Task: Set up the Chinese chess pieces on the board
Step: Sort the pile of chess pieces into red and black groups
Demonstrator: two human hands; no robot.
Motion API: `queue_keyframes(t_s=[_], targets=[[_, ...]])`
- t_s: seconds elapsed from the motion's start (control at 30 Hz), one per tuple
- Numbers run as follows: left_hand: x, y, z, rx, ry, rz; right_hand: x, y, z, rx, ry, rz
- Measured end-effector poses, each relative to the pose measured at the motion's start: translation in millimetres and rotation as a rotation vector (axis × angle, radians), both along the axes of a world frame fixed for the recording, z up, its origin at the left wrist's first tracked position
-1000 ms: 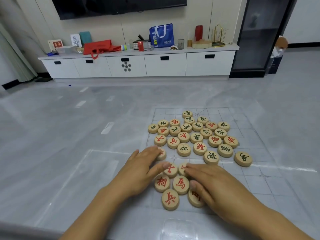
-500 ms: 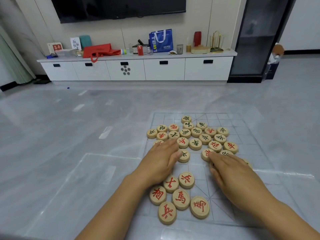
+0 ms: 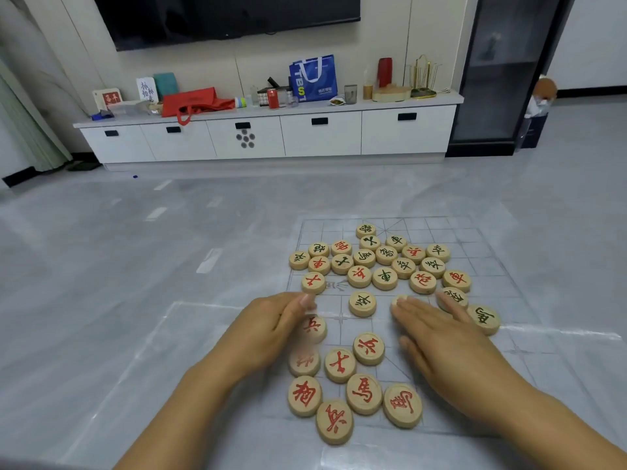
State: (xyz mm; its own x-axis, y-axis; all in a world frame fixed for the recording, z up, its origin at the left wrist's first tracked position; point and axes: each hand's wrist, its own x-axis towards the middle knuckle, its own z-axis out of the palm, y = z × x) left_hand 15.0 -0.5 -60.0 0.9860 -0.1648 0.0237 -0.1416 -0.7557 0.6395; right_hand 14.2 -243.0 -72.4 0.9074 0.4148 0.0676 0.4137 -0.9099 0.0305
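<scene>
Clear board (image 3: pixel 481 266) on floor; flat, unclenched hands, left (image 3: pixel 268 329) and right (image 3: pixel 451 347), now nearer over pieces (image 3: pixel 368 349)

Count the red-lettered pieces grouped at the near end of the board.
8 red pieces: one nearest; three behind it; three more beyond; one blurred beside the left hand. Hands may hide others.

Thirty-one round wooden pieces are showing on one clear board (image 3: pixel 475 239). Fifteen red pieces (image 3: pixel 363 393) are counting up so: eight are sitting in the cluster at 6 o'clock, seven in the crowd at 12 o'clock. Fifteen dark-lettered pieces (image 3: pixel 384 278) are lying toward 12 and 3 o'clock. One hidden-face piece (image 3: pixel 394 301) is peeking from under a fingertip. Two hands are showing: the left hand (image 3: pixel 268 334) and the right hand (image 3: pixel 451 354).
</scene>
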Motion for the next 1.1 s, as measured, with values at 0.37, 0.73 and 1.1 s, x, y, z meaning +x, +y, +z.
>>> queue_keyframes(t_s=[0.37,0.73,1.1], targets=[[36.7,-5.5,-17.8,0.276,0.0,-0.013,2.7,-11.3,5.8,0.213,0.018,0.041],[-2.5,-14.4,6.5,0.266,0.015,-0.122,27.5,-29.0,-13.1,0.026,0.003,-0.118],[55.1,-22.5,-15.1,0.274,0.016,-0.017,8.1,2.6,-3.5,0.083,0.03,-0.017]])
